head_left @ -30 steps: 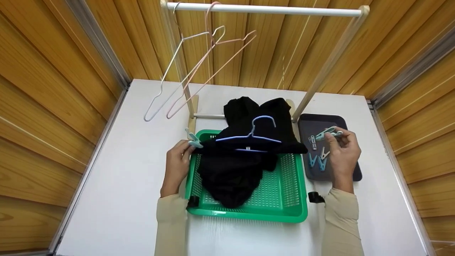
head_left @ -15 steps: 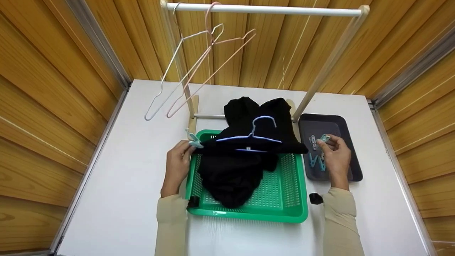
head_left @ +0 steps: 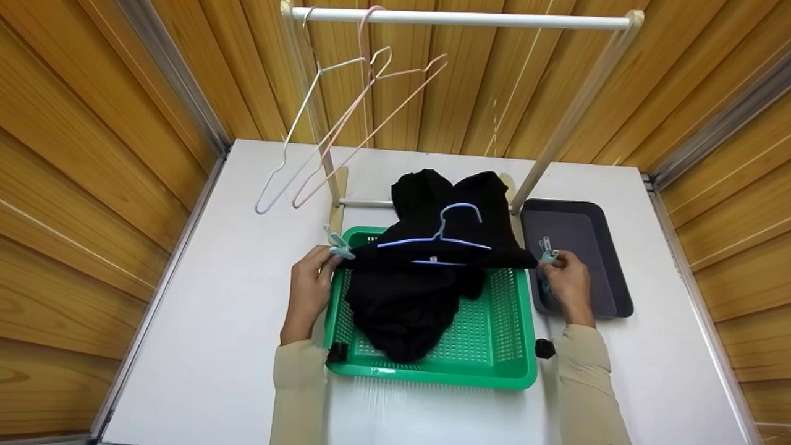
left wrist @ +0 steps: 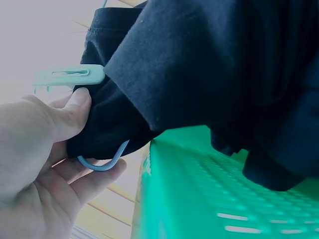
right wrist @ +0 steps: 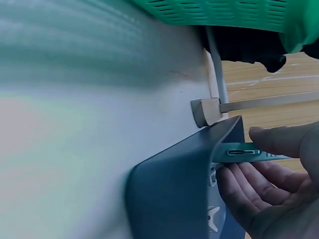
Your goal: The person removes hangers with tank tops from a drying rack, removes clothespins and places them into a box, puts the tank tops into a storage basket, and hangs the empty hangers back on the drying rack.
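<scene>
A black garment [head_left: 405, 315] with a small label at its edge lies over the green basket, part of it hanging inside. The blue wire hanger [head_left: 460, 240] sits on it, hook upward. My left hand [head_left: 309, 278] pinches the garment's left corner, where a bend of the hanger wire [left wrist: 102, 167] shows under the cloth. At that corner a pale teal clothespin [left wrist: 75, 73] is clipped on the cloth. Between thumb and fingers, my right hand [head_left: 570, 281] holds another teal clothespin [right wrist: 239, 152], close beside the garment's right end and over the tray's left rim.
The green basket [head_left: 432, 376] stands mid-table. To its right is a dark tray [head_left: 609, 266] with several clothespins, partly hidden by my right hand. Behind rises a rack with a white rail [head_left: 469, 18]; a white hanger [head_left: 300, 111] and a pink hanger [head_left: 401, 108] hang at its left.
My right hand has moved left and down from over the tray, bringing its clothespin beside the garment's right end. The left hand, garment and blue hanger have stayed in place.
</scene>
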{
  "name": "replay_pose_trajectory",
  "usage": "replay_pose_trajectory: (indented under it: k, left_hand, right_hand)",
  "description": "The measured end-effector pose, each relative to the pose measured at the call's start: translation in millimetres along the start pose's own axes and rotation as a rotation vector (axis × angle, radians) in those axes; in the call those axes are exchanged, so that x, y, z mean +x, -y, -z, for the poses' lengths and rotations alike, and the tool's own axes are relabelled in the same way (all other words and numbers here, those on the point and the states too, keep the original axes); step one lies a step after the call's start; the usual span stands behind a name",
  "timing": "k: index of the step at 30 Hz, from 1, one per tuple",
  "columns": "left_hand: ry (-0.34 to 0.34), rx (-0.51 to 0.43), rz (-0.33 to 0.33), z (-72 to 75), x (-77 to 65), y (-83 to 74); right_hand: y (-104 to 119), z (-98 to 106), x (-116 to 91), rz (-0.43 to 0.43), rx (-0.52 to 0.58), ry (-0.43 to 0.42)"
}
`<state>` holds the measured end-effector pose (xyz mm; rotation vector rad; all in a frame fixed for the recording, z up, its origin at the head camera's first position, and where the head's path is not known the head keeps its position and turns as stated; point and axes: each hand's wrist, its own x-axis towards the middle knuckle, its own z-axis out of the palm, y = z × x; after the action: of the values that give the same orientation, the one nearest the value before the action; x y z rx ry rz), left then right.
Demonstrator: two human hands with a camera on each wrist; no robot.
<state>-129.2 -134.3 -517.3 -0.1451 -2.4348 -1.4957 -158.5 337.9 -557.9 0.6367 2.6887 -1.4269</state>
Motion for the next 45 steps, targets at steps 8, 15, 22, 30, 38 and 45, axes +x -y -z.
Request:
replay_pose_trajectory:
  k: [8, 15, 22, 30, 38, 45]
  left_hand:
    - [-0.001, 0.003, -0.008, -0.2, -1.4, -0.3]
    - [-0.004, 0.006, -0.016, 0.7, -1.0, -1.0]
    - [-0.003, -0.005, -0.003, 0.5, -2.0, -0.9]
    - [0.007, -0.01, 0.007, 0.5, -2.2, -0.9]
    - [0.008, 0.001, -0.022, 0.2, -2.4, 0.0]
    - [0.006, -0.007, -0.027, -0.4, -2.0, -0.5]
  right_hand:
    - [-2.1, -3.8, -2.9, 0.021, -0.009, 0.011]
    - [1.8, -2.2, -5.2, 0.02, 0.014, 0.017]
    - [12.0, 3.5, -9.4, 0.044, 0.033, 0.007]
    - [33.6, 13.0, -16.6, 0.105, 0.084, -0.029]
    - [57.6, 20.6, -29.6, 0.256, 0.153, -0.099]
    - [83.5, 19.2, -46.1, 0.448, 0.267, -0.161]
